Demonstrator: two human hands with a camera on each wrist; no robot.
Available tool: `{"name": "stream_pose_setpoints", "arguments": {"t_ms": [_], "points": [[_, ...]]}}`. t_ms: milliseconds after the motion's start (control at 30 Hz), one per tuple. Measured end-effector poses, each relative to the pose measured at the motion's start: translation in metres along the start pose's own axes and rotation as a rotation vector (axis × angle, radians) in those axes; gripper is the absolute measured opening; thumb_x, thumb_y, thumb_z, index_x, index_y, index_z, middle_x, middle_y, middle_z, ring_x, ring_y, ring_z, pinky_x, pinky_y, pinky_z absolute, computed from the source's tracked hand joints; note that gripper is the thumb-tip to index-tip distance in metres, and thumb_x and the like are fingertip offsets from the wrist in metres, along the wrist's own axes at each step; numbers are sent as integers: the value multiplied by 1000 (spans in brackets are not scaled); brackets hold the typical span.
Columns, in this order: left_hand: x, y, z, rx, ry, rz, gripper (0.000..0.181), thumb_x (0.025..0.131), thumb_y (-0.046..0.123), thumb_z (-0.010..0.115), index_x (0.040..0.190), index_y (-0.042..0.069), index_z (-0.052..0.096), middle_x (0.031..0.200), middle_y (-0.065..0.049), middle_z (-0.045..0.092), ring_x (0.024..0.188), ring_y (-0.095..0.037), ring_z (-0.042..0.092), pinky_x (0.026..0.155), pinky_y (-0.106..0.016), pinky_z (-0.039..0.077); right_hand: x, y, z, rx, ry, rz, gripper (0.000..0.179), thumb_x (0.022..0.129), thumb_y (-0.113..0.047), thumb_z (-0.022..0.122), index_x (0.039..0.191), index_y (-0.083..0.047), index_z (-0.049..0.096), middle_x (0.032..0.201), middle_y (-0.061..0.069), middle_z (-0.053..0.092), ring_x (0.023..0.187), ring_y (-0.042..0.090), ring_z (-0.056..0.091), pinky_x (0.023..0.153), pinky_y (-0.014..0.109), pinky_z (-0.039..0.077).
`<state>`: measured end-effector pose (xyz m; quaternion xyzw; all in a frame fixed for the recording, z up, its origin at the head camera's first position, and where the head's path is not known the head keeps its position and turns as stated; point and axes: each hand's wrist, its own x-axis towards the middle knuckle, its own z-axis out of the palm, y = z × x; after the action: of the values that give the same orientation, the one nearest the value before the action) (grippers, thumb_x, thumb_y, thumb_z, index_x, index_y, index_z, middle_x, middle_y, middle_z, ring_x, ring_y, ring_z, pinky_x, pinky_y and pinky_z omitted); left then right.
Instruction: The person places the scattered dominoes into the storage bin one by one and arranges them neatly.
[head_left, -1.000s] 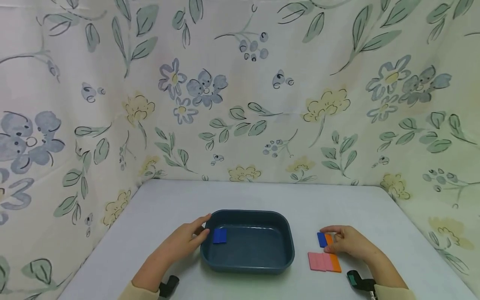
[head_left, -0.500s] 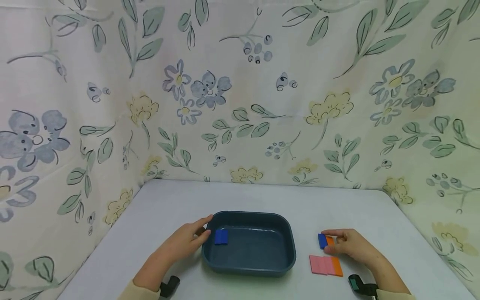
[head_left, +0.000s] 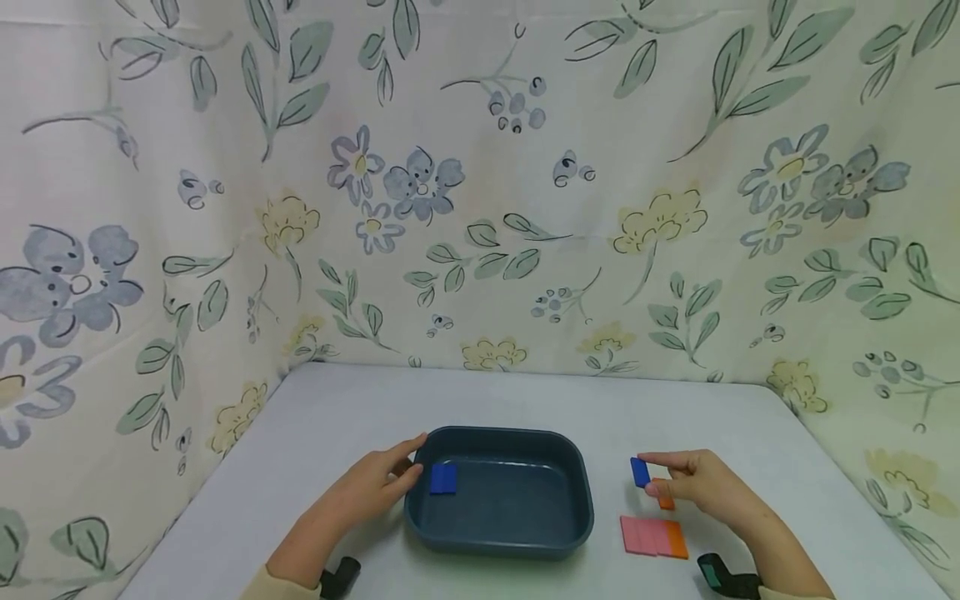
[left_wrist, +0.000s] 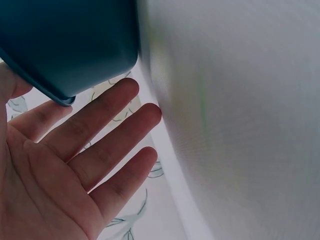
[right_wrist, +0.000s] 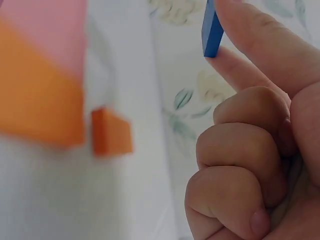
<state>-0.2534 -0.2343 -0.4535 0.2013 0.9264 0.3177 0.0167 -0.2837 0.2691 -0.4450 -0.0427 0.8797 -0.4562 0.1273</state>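
Observation:
My right hand [head_left: 705, 483] pinches a small flat blue block [head_left: 640, 472] between thumb and index finger, above the table. In the right wrist view the blue block [right_wrist: 212, 31] stands on edge in the pinch while the other fingers curl into the palm. An orange block [head_left: 665, 495] lies just under that hand. Nearer the front, pink blocks [head_left: 639, 535] lie in a row with an orange block [head_left: 677, 540]. My left hand [head_left: 375, 485] touches the left rim of a dark teal tray [head_left: 517, 521], its fingers mostly straight in the left wrist view. Blue blocks [head_left: 443, 479] lie inside the tray's left end.
A white table [head_left: 360, 400] carries everything. Floral cloth [head_left: 480, 208] hangs behind it and along its sides. Dark wrist cameras [head_left: 723, 577] are strapped to both wrists, close over the tabletop.
My right hand has lifted the blue block off the table and moved it slightly left, apart from the orange block beside it. The left hand has stayed at the tray's rim.

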Motion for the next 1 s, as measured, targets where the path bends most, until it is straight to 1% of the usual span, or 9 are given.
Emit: {"name": "stream_pose_setpoints", "arguments": {"t_ms": [133, 233, 333, 467, 633, 733, 867, 933, 1000], "points": [[0, 1, 0, -3, -4, 11, 55, 105, 37, 53, 155, 18, 41, 113, 1, 70, 103, -19, 66, 84, -44, 53, -7, -16, 2, 7, -3, -1, 59, 79, -37, 86, 129, -10, 70, 61, 1, 36, 57, 18, 39, 52, 30, 31], [0, 3, 0, -3, -13, 20, 56, 105, 40, 52, 155, 18, 41, 112, 2, 70, 102, -18, 66, 83, -43, 53, -13, -30, 6, 19, -6, -13, 61, 79, -37, 86, 131, -9, 69, 61, 1, 35, 57, 17, 39, 51, 30, 31], [-1, 3, 0, -4, -17, 27, 57, 105, 42, 51, 156, 17, 40, 111, 3, 70, 101, -17, 65, 82, -42, 53, -17, -48, 13, 29, -8, -45, 64, 78, -36, 87, 132, -7, 67, 61, 1, 35, 57, 17, 38, 51, 29, 31], [-1, 3, 0, -6, -18, 22, 55, 106, 39, 52, 156, 18, 40, 109, 5, 70, 99, -15, 65, 81, -41, 53, -14, -77, 30, 43, -15, -112, 63, 78, -34, 87, 131, -6, 68, 60, 0, 33, 55, 16, 35, 52, 30, 31], [-1, 2, -1, 0, -6, 8, 55, 106, 38, 52, 156, 19, 40, 109, 5, 69, 98, -14, 65, 80, -40, 53, -5, -115, 63, 47, -52, -211, 58, 79, -35, 86, 128, -8, 70, 59, 0, 33, 54, 15, 33, 53, 29, 31], [-1, 2, -2, 9, 2, 7, 55, 105, 39, 52, 155, 18, 41, 110, 4, 70, 99, -14, 65, 81, -40, 53, 2, -128, 89, 54, -101, -268, 55, 81, -33, 85, 127, -7, 70, 58, -1, 33, 51, 14, 30, 49, 26, 28], [-2, 2, -2, 24, 6, -5, 55, 105, 38, 53, 155, 17, 41, 112, 2, 70, 99, -14, 65, 81, -40, 53, 12, -137, 124, 69, -169, -314, 54, 83, -29, 84, 127, -3, 69, 57, -4, 31, 48, 12, 26, 45, 25, 24], [-2, 1, -1, 33, 6, -13, 55, 105, 39, 53, 155, 18, 41, 111, 2, 69, 98, -14, 65, 80, -39, 53, 17, -139, 139, 61, -173, -324, 53, 83, -28, 84, 127, -2, 69, 56, -5, 31, 48, 11, 25, 45, 25, 24], [-2, 1, -2, 34, 5, -18, 55, 105, 39, 53, 155, 18, 42, 111, 2, 69, 97, -13, 64, 80, -39, 53, 20, -141, 154, 33, -151, -325, 52, 84, -28, 83, 126, -1, 69, 56, -6, 33, 47, 10, 26, 44, 24, 24]]}}
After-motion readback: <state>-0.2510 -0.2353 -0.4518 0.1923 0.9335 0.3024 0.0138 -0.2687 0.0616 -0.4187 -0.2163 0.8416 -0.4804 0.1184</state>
